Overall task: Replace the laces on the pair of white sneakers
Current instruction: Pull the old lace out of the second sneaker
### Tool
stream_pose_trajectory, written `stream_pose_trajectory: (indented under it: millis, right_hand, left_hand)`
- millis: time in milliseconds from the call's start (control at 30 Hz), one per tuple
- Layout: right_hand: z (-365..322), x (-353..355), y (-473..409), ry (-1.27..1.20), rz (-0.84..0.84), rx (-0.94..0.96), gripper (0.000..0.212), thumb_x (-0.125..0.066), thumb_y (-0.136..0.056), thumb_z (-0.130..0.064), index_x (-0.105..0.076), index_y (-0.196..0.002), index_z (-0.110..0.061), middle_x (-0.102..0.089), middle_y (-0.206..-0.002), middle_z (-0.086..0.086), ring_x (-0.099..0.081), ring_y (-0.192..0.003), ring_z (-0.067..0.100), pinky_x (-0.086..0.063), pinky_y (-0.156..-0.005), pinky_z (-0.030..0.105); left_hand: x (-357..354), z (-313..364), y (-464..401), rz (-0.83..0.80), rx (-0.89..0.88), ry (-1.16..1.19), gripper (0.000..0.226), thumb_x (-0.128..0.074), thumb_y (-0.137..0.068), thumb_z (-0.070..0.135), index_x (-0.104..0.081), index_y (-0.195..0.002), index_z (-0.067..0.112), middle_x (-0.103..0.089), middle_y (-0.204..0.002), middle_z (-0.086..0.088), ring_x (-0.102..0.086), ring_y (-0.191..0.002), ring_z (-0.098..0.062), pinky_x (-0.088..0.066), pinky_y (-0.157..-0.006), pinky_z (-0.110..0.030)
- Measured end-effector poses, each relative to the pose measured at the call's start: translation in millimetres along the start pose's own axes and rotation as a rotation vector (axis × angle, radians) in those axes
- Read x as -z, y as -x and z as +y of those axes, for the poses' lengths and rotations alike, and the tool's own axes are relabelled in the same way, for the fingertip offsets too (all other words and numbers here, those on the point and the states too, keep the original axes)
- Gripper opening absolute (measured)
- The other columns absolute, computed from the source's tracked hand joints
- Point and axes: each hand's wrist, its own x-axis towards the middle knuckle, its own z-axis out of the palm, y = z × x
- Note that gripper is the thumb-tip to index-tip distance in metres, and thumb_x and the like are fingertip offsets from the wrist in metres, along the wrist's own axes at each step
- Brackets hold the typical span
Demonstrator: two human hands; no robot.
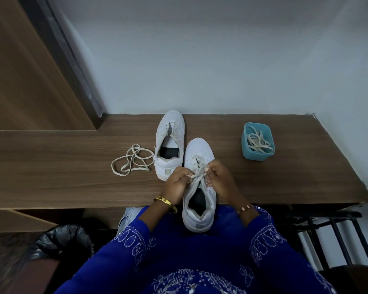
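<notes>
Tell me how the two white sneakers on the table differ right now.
The near sneaker has a lace crossed through its eyelets, with the left hand and right hand pinching the lace ends; the far sneaker shows almost no lacing and is untouched. The near sneaker overhangs the table edge; the far sneaker sits fully on it. Both are white, with toes pointing away.

We have two sneakers on the desk (285,179): the far sneaker (170,145) by the wall, the near sneaker (199,185) right of it, its heel past the front edge. Our left hand (176,183) and right hand (221,179) flank its lace (197,177). A loose lace (132,161) lies left, a tub (257,142) holding laces right
</notes>
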Motion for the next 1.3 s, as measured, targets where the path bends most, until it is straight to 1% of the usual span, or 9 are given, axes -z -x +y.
stream_pose_trajectory:
  millis: [100,267,500,633,700,833,933,1067,1300]
  right_hand:
    - [-8,12,-1,-0.422,-0.005,-0.247,0.016,-0.041,-0.098,-0.013,-0.048,-0.083,-0.013,-0.055,-0.071,0.008,-0.054,-0.058,0.016,-0.049,-0.055,0.026]
    - [-30,45,-2,-0.773,0.079,-0.183,0.025,-0.038,-0.099,-0.016,-0.053,-0.081,-0.011,-0.059,-0.075,0.008,-0.055,-0.065,0.018,-0.047,-0.061,0.031]
    - [-62,78,-14,-0.412,0.274,-0.010,0.033,-0.040,-0.099,-0.020,-0.053,-0.069,-0.012,-0.057,-0.070,0.006,-0.056,-0.060,0.011,-0.049,-0.057,0.020]
    - [-38,69,-14,0.273,0.301,-0.016,0.020,-0.054,-0.091,-0.023,-0.053,-0.074,-0.012,-0.057,-0.081,0.008,-0.053,-0.064,0.014,-0.045,-0.060,0.019]
    - [-24,56,-7,0.418,0.325,0.006,0.019,-0.059,-0.087,-0.025,-0.059,-0.086,-0.006,-0.056,-0.096,0.012,-0.058,-0.076,0.022,-0.051,-0.070,0.033]
    - [-18,33,11,0.416,0.182,0.062,0.015,-0.061,-0.086,-0.017,-0.061,-0.079,-0.004,-0.055,-0.081,0.004,-0.052,-0.074,0.015,-0.043,-0.071,0.031]
    - [-12,14,17,0.427,-0.007,0.100,0.021,-0.059,-0.085,-0.011,-0.059,-0.066,-0.001,-0.059,-0.067,0.010,-0.050,-0.064,0.015,-0.029,-0.063,0.020]
    - [-8,6,19,0.334,0.064,0.171,0.009,-0.063,-0.082,-0.006,-0.067,-0.082,0.002,-0.064,-0.079,0.016,-0.053,-0.072,0.017,-0.029,-0.058,0.015]
    - [-4,-1,20,0.310,0.088,0.241,0.010,-0.062,-0.083,-0.007,-0.066,-0.088,0.001,-0.050,-0.073,0.005,-0.039,-0.058,0.000,-0.027,-0.058,0.015]
  left_hand:
    - [1,9,2,0.082,0.159,0.282,0.012,-0.053,-0.083,0.012,-0.052,-0.072,0.010,-0.051,-0.072,-0.003,-0.051,-0.066,-0.011,-0.043,-0.058,-0.015]
    - [26,26,-6,0.205,0.218,0.519,0.026,-0.040,-0.095,0.014,-0.053,-0.073,0.010,-0.064,-0.068,-0.006,-0.061,-0.059,-0.013,-0.050,-0.052,-0.021]
    - [53,58,-24,0.392,0.068,0.620,0.033,-0.042,-0.095,0.014,-0.056,-0.066,0.008,-0.063,-0.051,0.002,-0.063,-0.054,-0.013,-0.050,-0.057,-0.024]
    - [65,49,-27,0.547,0.087,0.086,0.030,-0.053,-0.088,0.014,-0.055,-0.058,0.011,-0.057,-0.049,0.002,-0.053,-0.058,-0.023,-0.045,-0.063,-0.032]
    - [66,43,-22,0.468,0.105,-0.303,0.010,-0.058,-0.085,0.014,-0.060,-0.082,0.005,-0.060,-0.073,-0.008,-0.057,-0.074,-0.028,-0.045,-0.072,-0.035]
    - [54,27,-9,0.549,-0.120,-0.704,0.052,-0.063,-0.073,0.003,-0.048,-0.120,-0.010,-0.051,-0.112,-0.030,-0.049,-0.103,-0.042,-0.039,-0.090,-0.040]
    - [35,27,1,0.410,-0.315,-0.797,0.039,-0.049,-0.073,0.016,-0.062,-0.105,-0.002,-0.059,-0.094,-0.023,-0.056,-0.087,-0.040,-0.044,-0.079,-0.039]
    - [5,20,5,0.060,-0.363,-0.827,0.032,-0.044,-0.082,0.024,-0.071,-0.086,0.009,-0.065,-0.077,-0.014,-0.060,-0.075,-0.033,-0.042,-0.065,-0.031]
    - [2,16,-3,0.029,-0.264,-0.691,0.013,-0.060,-0.085,0.009,-0.071,-0.091,0.006,-0.068,-0.090,-0.015,-0.061,-0.085,-0.027,-0.037,-0.068,-0.023]
